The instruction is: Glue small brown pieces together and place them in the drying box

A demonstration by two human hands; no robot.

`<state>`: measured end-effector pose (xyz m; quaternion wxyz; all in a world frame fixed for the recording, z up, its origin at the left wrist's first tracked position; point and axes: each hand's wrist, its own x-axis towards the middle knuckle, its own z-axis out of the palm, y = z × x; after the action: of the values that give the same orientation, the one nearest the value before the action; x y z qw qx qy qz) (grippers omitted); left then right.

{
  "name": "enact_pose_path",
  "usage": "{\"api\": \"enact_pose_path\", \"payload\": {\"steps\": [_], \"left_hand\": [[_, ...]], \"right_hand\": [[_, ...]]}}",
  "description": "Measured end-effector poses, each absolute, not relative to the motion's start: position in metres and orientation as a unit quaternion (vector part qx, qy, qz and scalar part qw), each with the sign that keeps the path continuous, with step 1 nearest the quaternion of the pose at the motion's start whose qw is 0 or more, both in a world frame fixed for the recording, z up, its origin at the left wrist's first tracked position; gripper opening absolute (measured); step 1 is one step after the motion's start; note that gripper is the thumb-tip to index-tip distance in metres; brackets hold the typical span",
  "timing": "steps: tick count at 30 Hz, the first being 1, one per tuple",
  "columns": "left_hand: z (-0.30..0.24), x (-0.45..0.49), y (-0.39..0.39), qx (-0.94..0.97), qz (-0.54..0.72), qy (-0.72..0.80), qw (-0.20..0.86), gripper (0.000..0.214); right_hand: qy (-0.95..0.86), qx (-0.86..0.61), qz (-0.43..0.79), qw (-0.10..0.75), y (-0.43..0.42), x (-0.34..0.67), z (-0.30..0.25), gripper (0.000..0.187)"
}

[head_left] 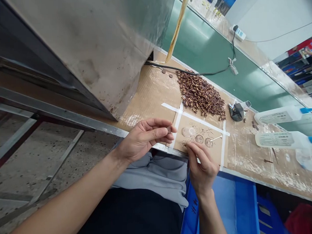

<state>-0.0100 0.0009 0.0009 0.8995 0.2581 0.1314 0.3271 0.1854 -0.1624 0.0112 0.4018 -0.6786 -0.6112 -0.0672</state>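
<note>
I see left hand (143, 138) fingers pinched shut on small brown disc (169, 129). Right hand (202, 165) fingers pinched down on counter (150, 93), contents unclear; clear discs (199, 138) just beyond those fingertips, parts pile (201, 93) farther out.

Small brown disc (169, 129) pinched in left hand (143, 138).

Bare cardboard (150, 93) left of brown heap (201, 93); bottles (279, 139) block the right.
</note>
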Motion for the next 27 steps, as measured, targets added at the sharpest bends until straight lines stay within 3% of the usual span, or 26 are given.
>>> {"api": "enact_pose_path", "payload": {"steps": [6,10,14,27], "left_hand": [[0.001,-0.009,0.002,0.266,0.321,0.137,0.899,0.020],[0.004,-0.002,0.003,0.251,0.313,0.141,0.905,0.022],[0.004,0.004,0.001,0.229,0.298,0.142,0.916,0.027],[0.003,0.001,-0.003,0.220,0.287,0.151,0.920,0.027]], "right_hand": [[-0.518,-0.692,-0.112,0.489,-0.167,0.180,0.023,0.023],[-0.428,-0.702,-0.053,0.567,-0.158,0.172,0.041,0.011],[-0.403,-0.671,-0.002,0.622,-0.144,0.167,0.054,0.011],[-0.441,-0.634,0.116,0.624,-0.109,0.154,0.054,0.009]]}}
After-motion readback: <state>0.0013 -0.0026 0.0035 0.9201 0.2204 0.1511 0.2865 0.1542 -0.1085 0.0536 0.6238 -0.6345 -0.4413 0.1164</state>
